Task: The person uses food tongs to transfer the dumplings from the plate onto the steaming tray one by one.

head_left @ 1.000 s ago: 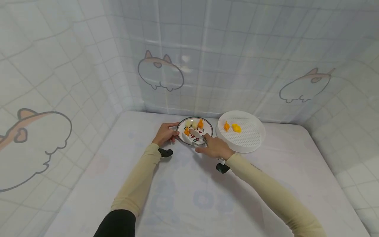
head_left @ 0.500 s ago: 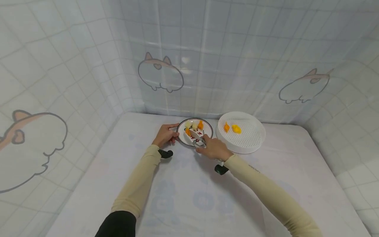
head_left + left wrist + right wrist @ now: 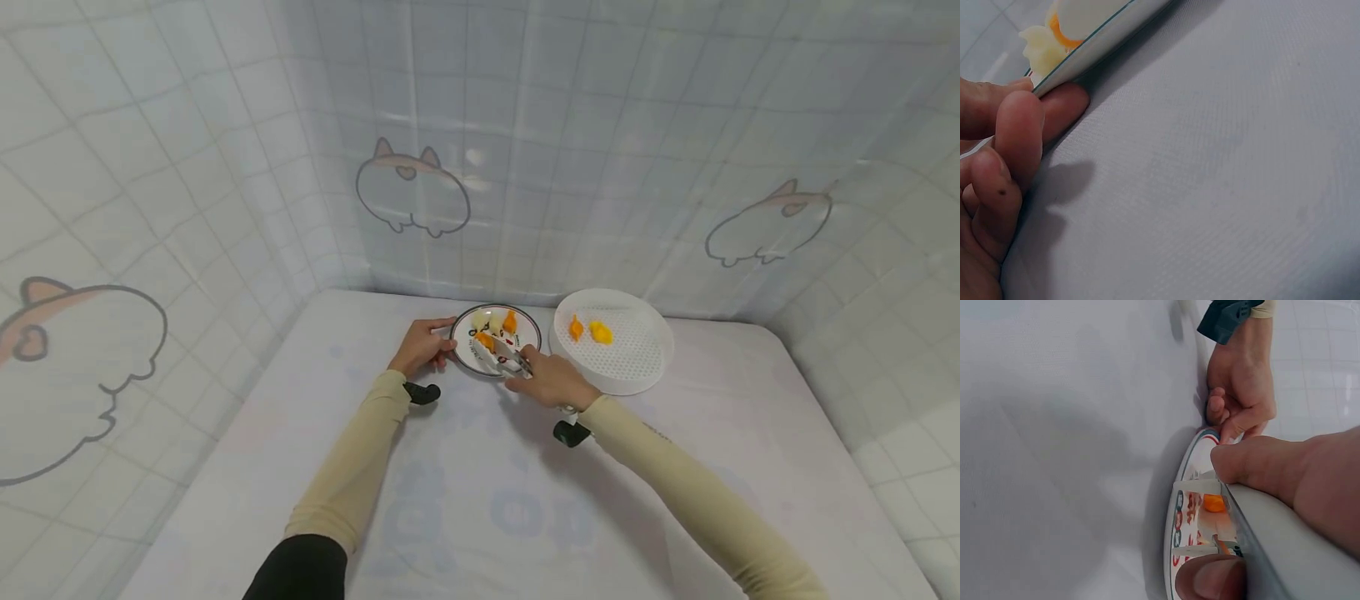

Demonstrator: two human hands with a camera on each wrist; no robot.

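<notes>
- A person's left hand (image 3: 420, 346) pinches the left rim of a small plate (image 3: 525, 323) near the far edge of the desk (image 3: 480, 500), thumb on top and fingers curled under the rim, as the left wrist view shows.
- The right hand (image 3: 551, 382) has its grip clamped on a pair of white tongs (image 3: 501, 352), thumb and a finger pressing the two arms from either side.
- The tongs reach over the plate, their tips at an orange food piece (image 3: 485, 340); whether they hold it cannot be told.
- A second orange piece (image 3: 510, 321) and pale pieces (image 3: 486, 320) lie toward the plate's far side.
- Just beside the plate on the right stands a white round tray (image 3: 637, 367) with two orange-yellow pieces (image 3: 598, 332) in it.
- A tiled curtain with cartoon animals (image 3: 412, 187) hangs behind the desk.
</notes>
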